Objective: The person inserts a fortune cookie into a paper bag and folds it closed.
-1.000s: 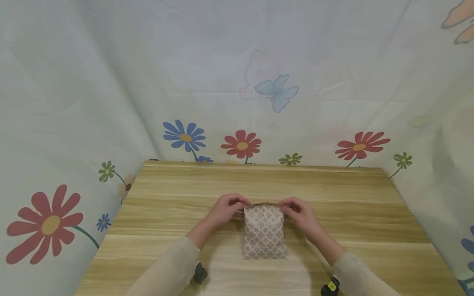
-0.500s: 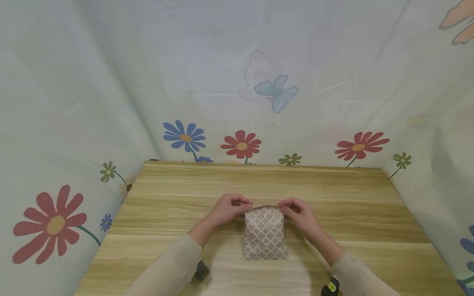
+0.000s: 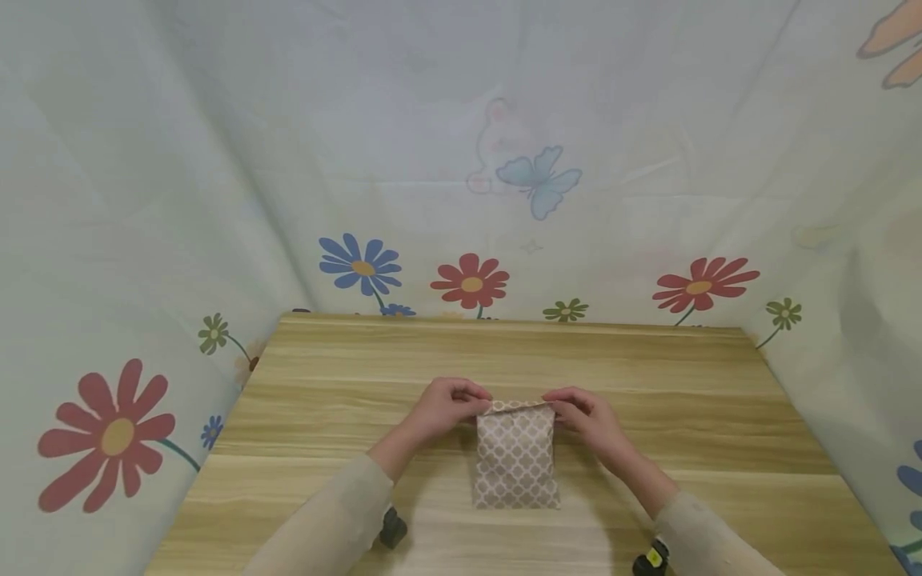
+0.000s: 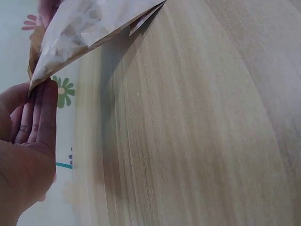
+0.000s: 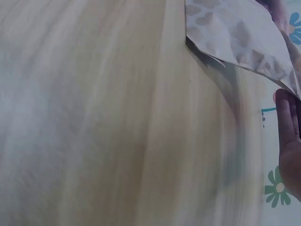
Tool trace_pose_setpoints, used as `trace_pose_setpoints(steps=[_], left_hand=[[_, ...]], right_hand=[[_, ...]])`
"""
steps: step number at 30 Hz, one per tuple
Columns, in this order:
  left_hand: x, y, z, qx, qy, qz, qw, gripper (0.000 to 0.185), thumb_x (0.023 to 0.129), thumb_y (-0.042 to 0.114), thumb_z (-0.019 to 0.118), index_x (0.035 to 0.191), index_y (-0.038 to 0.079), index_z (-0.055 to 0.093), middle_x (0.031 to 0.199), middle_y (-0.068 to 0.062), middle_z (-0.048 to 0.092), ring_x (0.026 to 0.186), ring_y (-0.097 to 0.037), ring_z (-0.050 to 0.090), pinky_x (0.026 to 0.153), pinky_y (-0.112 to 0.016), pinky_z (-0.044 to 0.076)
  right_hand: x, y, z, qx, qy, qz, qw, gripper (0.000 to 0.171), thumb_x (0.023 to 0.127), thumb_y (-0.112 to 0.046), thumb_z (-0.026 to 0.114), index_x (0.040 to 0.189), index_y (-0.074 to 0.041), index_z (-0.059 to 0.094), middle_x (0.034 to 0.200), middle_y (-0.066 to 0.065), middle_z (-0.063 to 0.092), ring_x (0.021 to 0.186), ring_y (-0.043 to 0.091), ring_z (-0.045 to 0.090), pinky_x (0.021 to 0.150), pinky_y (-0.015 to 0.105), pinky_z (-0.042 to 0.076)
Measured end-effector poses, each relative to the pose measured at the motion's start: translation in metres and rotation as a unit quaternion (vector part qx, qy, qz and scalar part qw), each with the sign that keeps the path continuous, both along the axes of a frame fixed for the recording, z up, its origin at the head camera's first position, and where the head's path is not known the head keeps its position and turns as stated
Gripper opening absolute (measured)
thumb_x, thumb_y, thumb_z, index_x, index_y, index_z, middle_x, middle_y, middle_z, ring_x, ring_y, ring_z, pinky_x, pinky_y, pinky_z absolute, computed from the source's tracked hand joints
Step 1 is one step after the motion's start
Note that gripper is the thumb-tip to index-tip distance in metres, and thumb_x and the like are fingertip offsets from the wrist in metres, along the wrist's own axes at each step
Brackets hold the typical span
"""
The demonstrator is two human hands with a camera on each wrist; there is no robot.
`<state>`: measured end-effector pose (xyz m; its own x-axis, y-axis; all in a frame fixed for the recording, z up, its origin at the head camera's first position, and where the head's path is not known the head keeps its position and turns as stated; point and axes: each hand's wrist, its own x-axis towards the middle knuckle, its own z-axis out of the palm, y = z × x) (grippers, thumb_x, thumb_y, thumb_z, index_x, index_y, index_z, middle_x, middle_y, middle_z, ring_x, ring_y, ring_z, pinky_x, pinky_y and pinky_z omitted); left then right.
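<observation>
no readable text, labels or numbers anywhere

Wooden table (image 3: pixel 648 376), light grain; pale fabric backdrop (image 3: pixel 432 120) on three sides (printed flowers, one butterfly (image 3: pixel 539 178)); soft light.

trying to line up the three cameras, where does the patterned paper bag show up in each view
Head: the patterned paper bag lies low in the middle, between the left hand and right hand, which pinch its far corners.
Left wrist: top left, its edge slanting down to the fingertips.
Right wrist: top right, above the fingertips.
Shared landmark: the wooden table, seen in all three views.
</observation>
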<state>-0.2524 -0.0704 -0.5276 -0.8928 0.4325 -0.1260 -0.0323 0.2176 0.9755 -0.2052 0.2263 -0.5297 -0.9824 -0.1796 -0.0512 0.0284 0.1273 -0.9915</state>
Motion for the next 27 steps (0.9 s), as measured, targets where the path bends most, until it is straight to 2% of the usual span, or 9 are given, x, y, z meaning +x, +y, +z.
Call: trace_pose_setpoints(steps=[4, 7, 11, 16, 20, 27], left_hand=[[0.002, 0.001, 0.001, 0.004, 0.008, -0.002, 1.0000, 0.016, 0.099, 0.015, 0.078, 0.110, 0.004, 0.080, 0.099, -0.007, 0.080, 0.089, -0.018, 0.076, 0.085, -0.039, 0.064], [0.004, 0.001, 0.003, 0.003, 0.012, -0.003, 0.9999, 0.015, 0.099, 0.015, 0.078, 0.110, 0.004, 0.080, 0.099, -0.007, 0.080, 0.089, -0.018, 0.076, 0.085, -0.038, 0.064], [0.005, 0.003, 0.005, 0.001, 0.018, -0.004, 0.9998, 0.014, 0.099, 0.015, 0.078, 0.109, 0.005, 0.080, 0.099, -0.006, 0.080, 0.089, -0.018, 0.076, 0.084, -0.036, 0.064], [0.006, 0.006, 0.004, 0.016, 0.016, -0.006, 0.9997, 0.015, 0.099, 0.015, 0.078, 0.110, 0.004, 0.080, 0.100, -0.008, 0.080, 0.089, -0.019, 0.077, 0.083, -0.037, 0.064], [0.006, 0.008, 0.003, 0.027, 0.012, -0.002, 0.9996, 0.015, 0.099, 0.014, 0.078, 0.110, 0.003, 0.080, 0.100, -0.009, 0.080, 0.089, -0.019, 0.077, 0.084, -0.040, 0.065], [0.006, 0.008, 0.002, 0.027, 0.009, 0.015, 0.9995, 0.015, 0.098, 0.012, 0.079, 0.109, 0.002, 0.080, 0.098, -0.009, 0.080, 0.087, -0.019, 0.076, 0.081, -0.038, 0.065]], right_hand=[[-0.005, 0.004, 0.007, -0.001, -0.017, 0.012, 1.000, 0.038, 0.115, -0.014, 0.048, 0.134, 0.015, 0.062, 0.134, 0.032, 0.065, 0.108, 0.020, 0.072, 0.098, 0.045, 0.060], [-0.013, 0.005, 0.014, 0.050, -0.008, 0.036, 0.998, 0.041, 0.114, -0.024, 0.052, 0.134, 0.010, 0.066, 0.133, 0.027, 0.069, 0.111, 0.017, 0.072, 0.098, 0.045, 0.060], [-0.026, 0.003, 0.024, 0.129, 0.024, 0.097, 0.987, 0.040, 0.110, -0.030, 0.064, 0.128, 0.004, 0.072, 0.125, 0.018, 0.075, 0.109, 0.016, 0.071, 0.092, 0.038, 0.061], [-0.039, -0.002, 0.030, 0.179, 0.036, 0.154, 0.971, 0.027, 0.106, -0.029, 0.069, 0.117, -0.008, 0.080, 0.113, 0.005, 0.078, 0.101, 0.017, 0.068, 0.085, 0.031, 0.056], [-0.042, -0.006, 0.029, 0.186, 0.037, 0.175, 0.966, 0.020, 0.106, -0.026, 0.069, 0.112, -0.011, 0.082, 0.111, 0.003, 0.078, 0.102, 0.018, 0.068, 0.086, 0.030, 0.055], [-0.037, -0.014, 0.029, 0.175, 0.053, 0.173, 0.968, 0.017, 0.104, -0.022, 0.073, 0.107, -0.008, 0.081, 0.106, 0.005, 0.078, 0.099, 0.020, 0.069, 0.085, 0.029, 0.055]])
